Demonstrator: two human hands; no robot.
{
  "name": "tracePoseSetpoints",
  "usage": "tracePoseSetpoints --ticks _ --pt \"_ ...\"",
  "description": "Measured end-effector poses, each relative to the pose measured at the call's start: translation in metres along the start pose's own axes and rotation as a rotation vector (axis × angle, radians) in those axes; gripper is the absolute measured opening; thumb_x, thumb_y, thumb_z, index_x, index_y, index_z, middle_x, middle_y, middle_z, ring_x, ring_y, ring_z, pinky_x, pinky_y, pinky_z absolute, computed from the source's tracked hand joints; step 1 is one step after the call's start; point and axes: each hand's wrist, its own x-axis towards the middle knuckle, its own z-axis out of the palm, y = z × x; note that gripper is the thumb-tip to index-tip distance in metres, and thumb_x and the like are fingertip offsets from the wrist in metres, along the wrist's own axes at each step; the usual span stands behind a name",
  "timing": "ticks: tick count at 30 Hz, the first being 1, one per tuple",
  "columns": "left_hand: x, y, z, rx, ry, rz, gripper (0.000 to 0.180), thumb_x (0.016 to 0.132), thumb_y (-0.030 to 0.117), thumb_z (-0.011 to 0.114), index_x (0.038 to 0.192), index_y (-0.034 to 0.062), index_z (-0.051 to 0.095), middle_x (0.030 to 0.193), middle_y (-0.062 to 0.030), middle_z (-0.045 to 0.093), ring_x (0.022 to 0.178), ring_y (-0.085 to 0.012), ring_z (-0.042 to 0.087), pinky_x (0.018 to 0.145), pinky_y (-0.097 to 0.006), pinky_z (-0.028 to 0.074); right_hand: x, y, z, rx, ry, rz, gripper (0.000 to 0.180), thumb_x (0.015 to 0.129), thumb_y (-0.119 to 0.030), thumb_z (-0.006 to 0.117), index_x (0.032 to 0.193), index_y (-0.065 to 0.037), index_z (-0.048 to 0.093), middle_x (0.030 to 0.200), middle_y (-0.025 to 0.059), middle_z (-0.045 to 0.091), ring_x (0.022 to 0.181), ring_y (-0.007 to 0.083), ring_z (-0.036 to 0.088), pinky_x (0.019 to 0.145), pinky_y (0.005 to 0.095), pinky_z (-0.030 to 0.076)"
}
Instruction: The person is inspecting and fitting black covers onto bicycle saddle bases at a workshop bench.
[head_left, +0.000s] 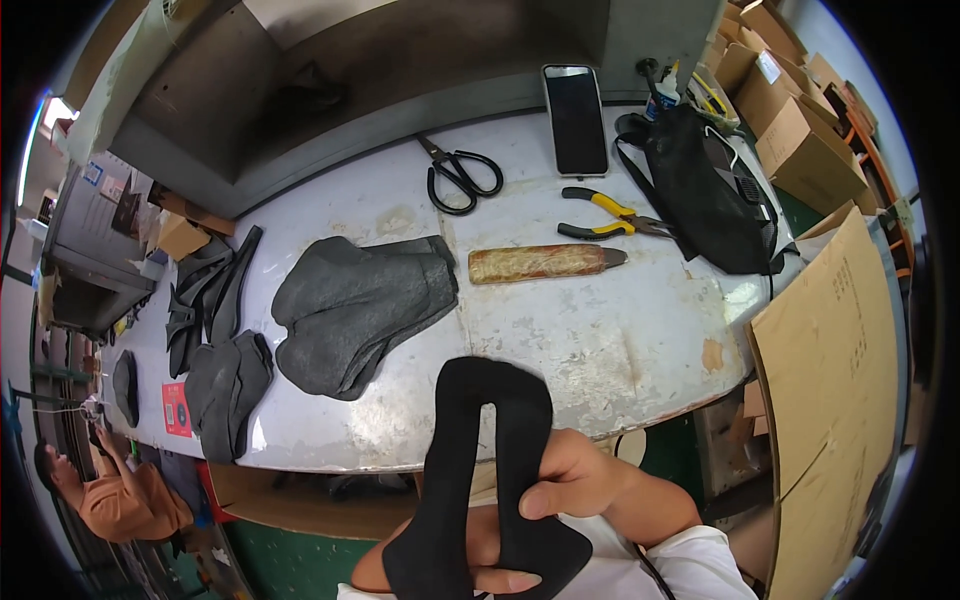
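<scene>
Both my hands hold a black, soft-looking U-shaped piece (pixel 455 450) with a long slot down its middle, just off the table's near edge. My right hand (pixel 580 475) grips its right arm, thumb on the front and fingers hidden behind. My left hand (pixel 484 540) is mostly covered by the piece; part of it shows through the slot, and a fingertip lies over the lower part. Beyond, a stack of dark grey curved pieces (pixel 360 310) lies on the white worn table (pixel 560 350). Right of that stack is a knife (pixel 540 264) with a wrapped handle and short dark blade.
Black-handled scissors (pixel 463 180), yellow-black pliers (pixel 612 215), an upright phone (pixel 577 120) and a black bag (pixel 705 190) are farther back. More dark pieces (pixel 230 390) lie at left. Cardboard (pixel 830 400) stands along the right. Another person (pixel 130 500) is at far left.
</scene>
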Motion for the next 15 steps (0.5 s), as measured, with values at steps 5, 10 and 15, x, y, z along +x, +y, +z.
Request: tracePoseSetpoints --ticks 5,10,15 --pt "0.019 -0.006 -0.011 0.012 -0.027 0.449 0.029 0.096 0.009 0.055 0.122 -0.0003 0.047 0.103 -0.0092 0.056 0.091 -0.0134 0.052 0.075 -0.027 0.041 -0.010 0.003 0.011 0.135 0.098 -0.114 0.040 0.096 -0.031 0.062 0.091 0.009 0.063 0.082 0.0127 0.066 0.072 0.0167 0.059 0.060 0.0302 0.045" --pt "0.025 -0.011 -0.022 -0.317 0.195 0.544 0.019 0.098 0.014 0.052 0.111 0.0008 0.049 0.099 -0.0078 0.054 0.085 -0.0119 0.048 0.072 -0.027 0.039 -0.010 0.011 0.000 0.302 0.129 0.009 0.084 0.087 -0.076 0.042 0.091 0.007 0.055 0.082 0.0145 0.059 0.073 0.0185 0.055 0.063 0.0310 0.045" --pt "0.036 -0.001 -0.023 -0.369 0.617 0.619 0.024 0.102 0.028 0.042 0.094 0.0057 0.044 0.082 -0.0039 0.047 0.071 -0.0098 0.042 0.064 -0.025 0.035 -0.020 0.020 0.004 -0.130 0.192 -0.047 0.066 0.094 -0.064 0.045 0.091 0.002 0.054 0.075 0.0062 0.057 0.062 0.0131 0.053 0.056 0.0267 0.042"
